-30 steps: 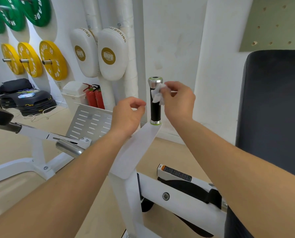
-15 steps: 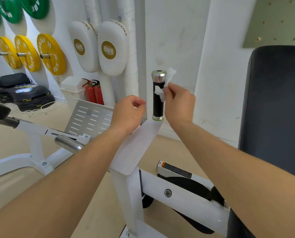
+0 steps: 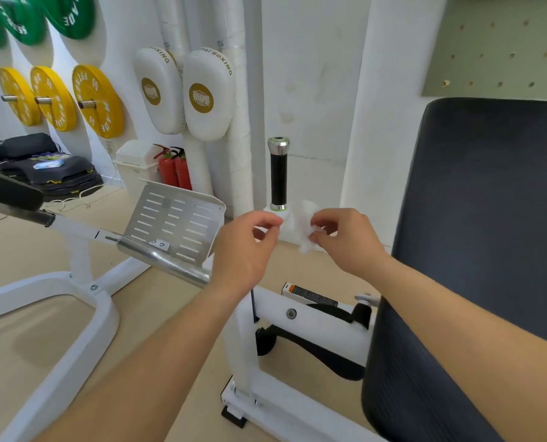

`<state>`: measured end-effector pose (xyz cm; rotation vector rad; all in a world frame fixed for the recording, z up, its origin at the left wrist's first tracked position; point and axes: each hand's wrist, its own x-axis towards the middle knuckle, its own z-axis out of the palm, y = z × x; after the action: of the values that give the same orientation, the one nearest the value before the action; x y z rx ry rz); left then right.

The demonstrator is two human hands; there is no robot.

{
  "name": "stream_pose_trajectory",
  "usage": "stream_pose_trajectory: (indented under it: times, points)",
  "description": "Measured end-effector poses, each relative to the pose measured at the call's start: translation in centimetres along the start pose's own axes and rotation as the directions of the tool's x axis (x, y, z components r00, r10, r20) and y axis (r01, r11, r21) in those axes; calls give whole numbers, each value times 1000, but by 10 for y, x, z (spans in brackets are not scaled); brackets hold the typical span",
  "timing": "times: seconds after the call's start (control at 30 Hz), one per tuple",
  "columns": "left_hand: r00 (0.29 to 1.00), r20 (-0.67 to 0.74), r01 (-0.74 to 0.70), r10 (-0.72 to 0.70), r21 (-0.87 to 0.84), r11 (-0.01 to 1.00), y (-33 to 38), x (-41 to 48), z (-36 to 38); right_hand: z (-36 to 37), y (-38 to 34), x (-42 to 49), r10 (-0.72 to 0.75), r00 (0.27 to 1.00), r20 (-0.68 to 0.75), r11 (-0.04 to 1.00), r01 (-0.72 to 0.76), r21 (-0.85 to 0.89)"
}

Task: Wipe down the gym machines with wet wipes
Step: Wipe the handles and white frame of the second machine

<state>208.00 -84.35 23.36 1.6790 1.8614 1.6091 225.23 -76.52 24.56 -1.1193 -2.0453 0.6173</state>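
The right hand (image 3: 345, 240) pinches a crumpled white wet wipe (image 3: 304, 225) between thumb and fingertips, the other fingers curled in loosely. The wipe hangs in the air just off the foot of the upright handle grip (image 3: 278, 177), at about its 5 o'clock, and touches neither the grip nor the frame as far as the view shows. The left hand (image 3: 246, 247) is held at the wipe's 9 o'clock, close to it but apart. Its fingers are curled and its thumb and forefinger tips are drawn near each other, seemingly with nothing between them.

The grip stands straight up, black foam with a chrome cap on top and a chrome collar with a green ring at its base, on the white machine frame (image 3: 297, 317). At 3 o'clock from the hands rises the black backrest pad (image 3: 488, 218). At 9 o'clock a perforated metal footplate (image 3: 176, 215) tilts above a chrome bar (image 3: 163, 261).

On the wall at 10 to 11 o'clock hang yellow weight plates (image 3: 96, 100) and green weight plates (image 3: 71, 14), with two white boxing pads (image 3: 206, 94) beside them. Below the pads stand red fire extinguishers (image 3: 175, 169) and a white bin (image 3: 135, 164).
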Motion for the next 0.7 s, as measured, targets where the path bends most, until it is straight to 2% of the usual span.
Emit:
stream_pose_trajectory:
  times: [0.2,0.3,0.53,0.7]
  points:
    - [979,167,148,-118,-179,973,27,-74,30,-34,-5,-71,44,996,74,996,-49,69]
    - [985,107,155,-135,-207,966,37,-95,38,-42,-2,-99,49,997,65,996,-54,73]
    - [955,-12,289,-298,-212,934,29,-121,27,-40,8,-127,106,988,109,994,-107,2]
    - [929,-157,305,-336,-191,933,16,-134,13,-24,9,-130,198,976,93,970,-209,127]
